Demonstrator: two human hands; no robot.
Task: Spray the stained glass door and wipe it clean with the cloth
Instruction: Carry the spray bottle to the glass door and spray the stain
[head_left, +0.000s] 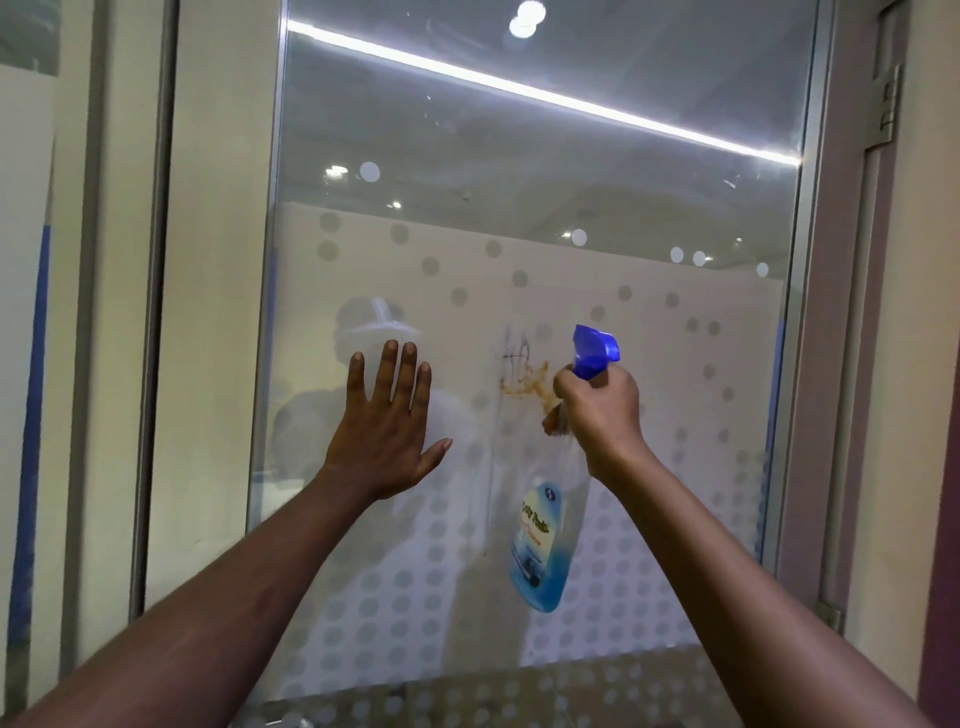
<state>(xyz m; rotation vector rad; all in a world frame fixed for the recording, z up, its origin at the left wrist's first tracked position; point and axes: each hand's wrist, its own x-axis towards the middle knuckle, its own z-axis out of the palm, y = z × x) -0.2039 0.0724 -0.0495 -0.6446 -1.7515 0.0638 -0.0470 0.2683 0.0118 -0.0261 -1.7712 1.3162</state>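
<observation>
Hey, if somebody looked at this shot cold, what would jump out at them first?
Probably the blue-topped spray bottle gripped by the right hand, its nozzle aimed at the brownish stain mid-pane on the glass door. Next, the left hand with fingers spread open against the glass, left of the stain.

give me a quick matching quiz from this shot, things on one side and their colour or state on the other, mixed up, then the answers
Things:
1. left hand
2. right hand
3. spray nozzle
4. stain

Colour or state:
A. blue
B. brownish orange smear on the glass door
C. open, fingers spread, palm toward the glass
D. closed around the neck of the spray bottle

Pairs: 1-C, 2-D, 3-A, 4-B
</observation>
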